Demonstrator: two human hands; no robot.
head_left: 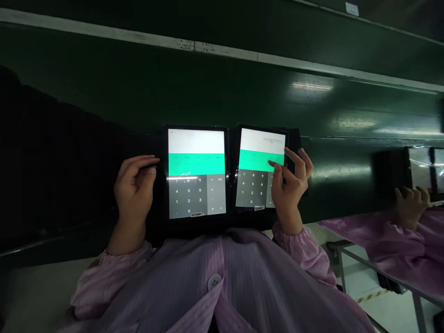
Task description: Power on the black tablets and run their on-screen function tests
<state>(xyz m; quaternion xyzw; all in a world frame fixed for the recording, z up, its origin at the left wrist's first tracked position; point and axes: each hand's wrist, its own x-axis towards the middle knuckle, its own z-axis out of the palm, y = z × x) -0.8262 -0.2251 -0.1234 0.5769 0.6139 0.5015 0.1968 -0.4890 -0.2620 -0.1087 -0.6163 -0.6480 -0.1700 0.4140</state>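
Two tablets lie side by side on a dark green conveyor surface (104,92), each showing a calculator screen with a green band. My left hand (133,189) rests at the left edge of the left tablet (196,172), its fingers curled loosely, nothing seen in them. Over the right side of the right tablet (258,166) hovers my right hand (289,185), with fingers spread and a fingertip touching the green band near the keypad. Digits show at the top of the right tablet's screen.
A co-worker's hand (411,206) in a pink sleeve rests by another tablet (425,169) at the far right. A white rail (225,51) runs along the back. A metal frame (374,270) stands at lower right. My pink smock fills the bottom.
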